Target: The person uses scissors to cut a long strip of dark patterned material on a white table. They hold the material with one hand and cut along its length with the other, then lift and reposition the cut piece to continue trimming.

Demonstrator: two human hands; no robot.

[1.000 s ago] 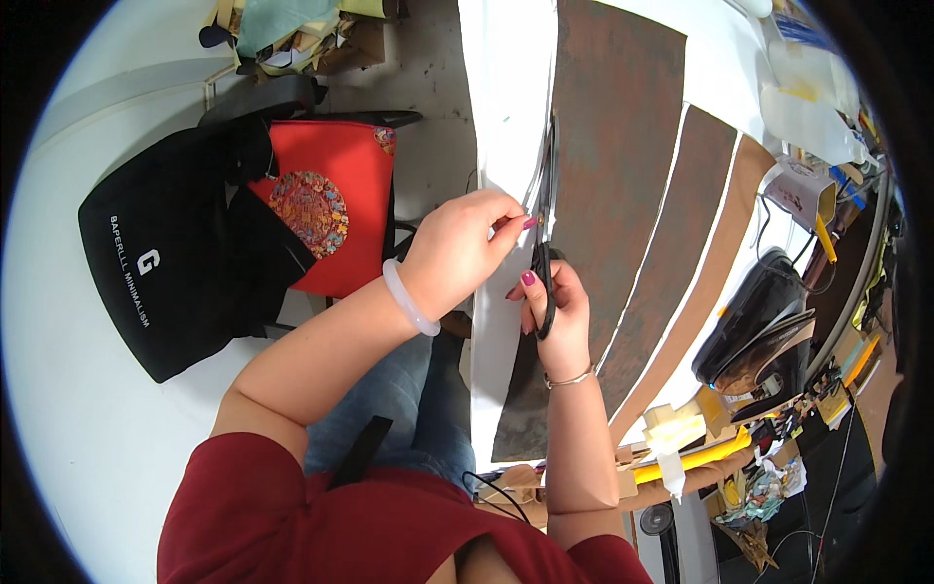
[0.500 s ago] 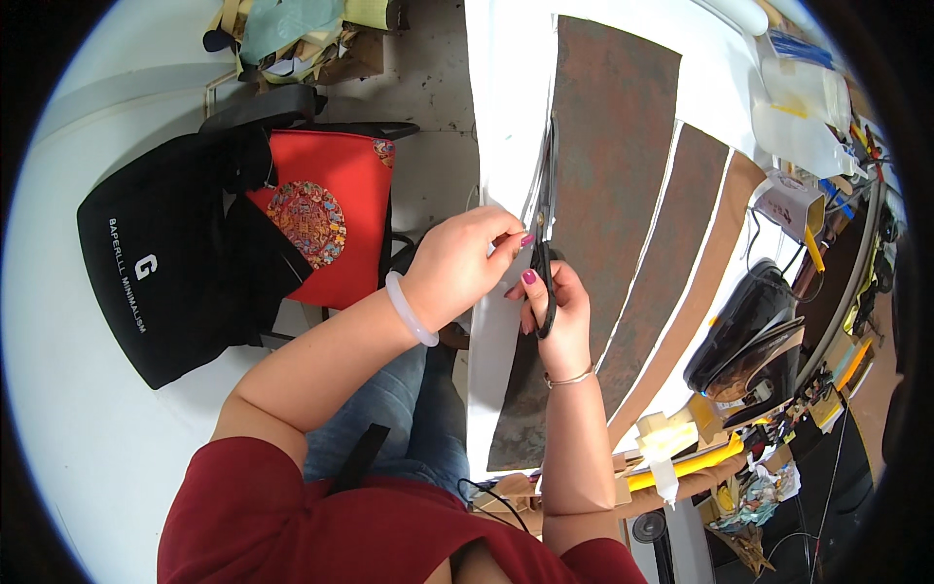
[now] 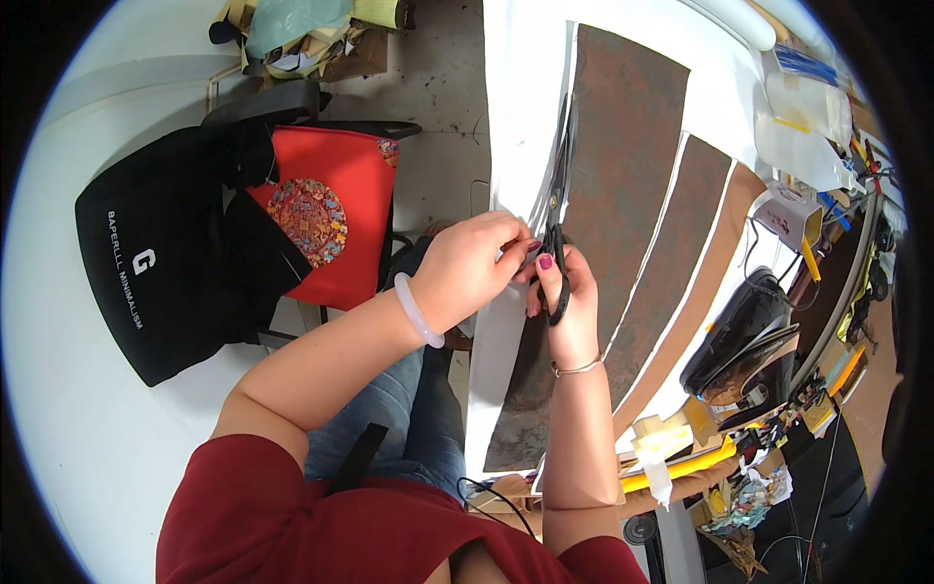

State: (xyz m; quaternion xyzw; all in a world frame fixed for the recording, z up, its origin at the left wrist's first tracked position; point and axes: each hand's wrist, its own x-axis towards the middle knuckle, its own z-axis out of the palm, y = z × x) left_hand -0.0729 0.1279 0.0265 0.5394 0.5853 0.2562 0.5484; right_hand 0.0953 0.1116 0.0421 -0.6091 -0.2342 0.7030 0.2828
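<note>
My right hand (image 3: 569, 302) grips the black handles of a long pair of scissors (image 3: 558, 185), whose blades run up along the left edge of a long brown sheet (image 3: 623, 165) with a white border. My left hand (image 3: 467, 268), with a pale bangle on the wrist, pinches the white paper strip (image 3: 516, 117) just left of the blades. The sheet lies on a white table (image 3: 725, 58), reaching down past my right forearm.
Two more brown strips (image 3: 681, 263) lie to the right of the sheet. A black machine (image 3: 744, 336), plastic bottles (image 3: 798, 136) and clutter crowd the table's right side. A black bag (image 3: 165, 253) and a red bag (image 3: 326, 214) sit on the floor at left.
Both hands and the scissors have shifted slightly downward in the picture along the sheet's edge; the grip is the same.
</note>
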